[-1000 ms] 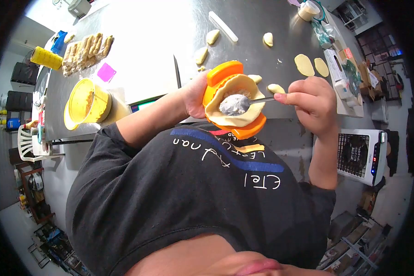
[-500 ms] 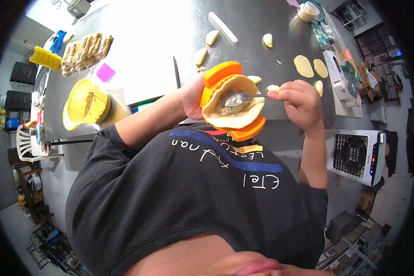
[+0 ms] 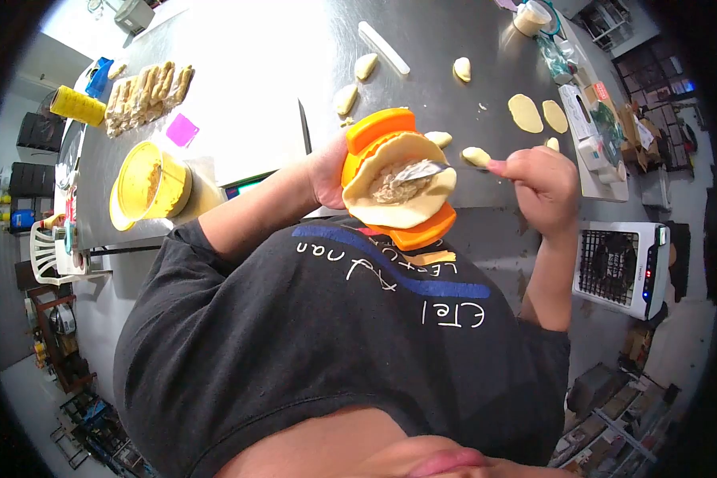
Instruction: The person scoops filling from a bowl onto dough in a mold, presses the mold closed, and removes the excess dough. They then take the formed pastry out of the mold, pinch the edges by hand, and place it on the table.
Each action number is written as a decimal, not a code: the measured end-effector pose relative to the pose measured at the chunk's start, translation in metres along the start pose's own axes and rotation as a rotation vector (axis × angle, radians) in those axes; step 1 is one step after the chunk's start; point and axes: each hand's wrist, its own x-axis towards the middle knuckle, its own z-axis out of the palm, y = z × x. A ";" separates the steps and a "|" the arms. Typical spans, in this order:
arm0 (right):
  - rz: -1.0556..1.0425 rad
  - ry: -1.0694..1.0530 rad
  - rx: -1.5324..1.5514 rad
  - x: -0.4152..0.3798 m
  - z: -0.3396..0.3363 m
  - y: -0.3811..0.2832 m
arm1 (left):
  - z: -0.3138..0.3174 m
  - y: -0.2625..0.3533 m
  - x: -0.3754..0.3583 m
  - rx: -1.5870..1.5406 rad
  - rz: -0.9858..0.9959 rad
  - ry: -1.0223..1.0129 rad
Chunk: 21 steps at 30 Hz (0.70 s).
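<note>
My left hand (image 3: 329,174) is closed around an orange dumpling press (image 3: 381,125), held open just above the table's near edge. Across the press lies a round of pale dough (image 3: 366,199) with a greyish, minced-looking filling (image 3: 398,191) in its middle. A metal spoon (image 3: 422,169) rests its bowl on that filling, tilted. My right hand (image 3: 543,187) pinches the end of the spoon's thin handle, which barely shows against the table. Close by lie a folded dumpling (image 3: 476,156) and another dumpling (image 3: 438,139), partly behind the press.
On the metal table (image 3: 446,28) lie more folded dumplings (image 3: 346,99), flat dough rounds (image 3: 525,114) and a clear plastic rod (image 3: 384,48). To the left stand a yellow tub (image 3: 147,179), packed rolls (image 3: 147,95) and a pink square (image 3: 182,130). A white air cooler (image 3: 623,267) stands at right.
My right hand has moved right, and the spoon has turned within the filling. The filling now looks more spread out. The press has shifted slightly left.
</note>
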 end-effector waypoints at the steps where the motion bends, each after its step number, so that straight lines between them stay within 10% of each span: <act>1: -0.001 -0.001 0.002 0.000 0.000 0.001 | 0.001 0.001 0.000 -0.015 -0.013 -0.017; 21: -0.144 -0.134 0.173 0.083 0.069 -0.029 | 0.000 0.018 -0.098 -0.057 0.245 0.100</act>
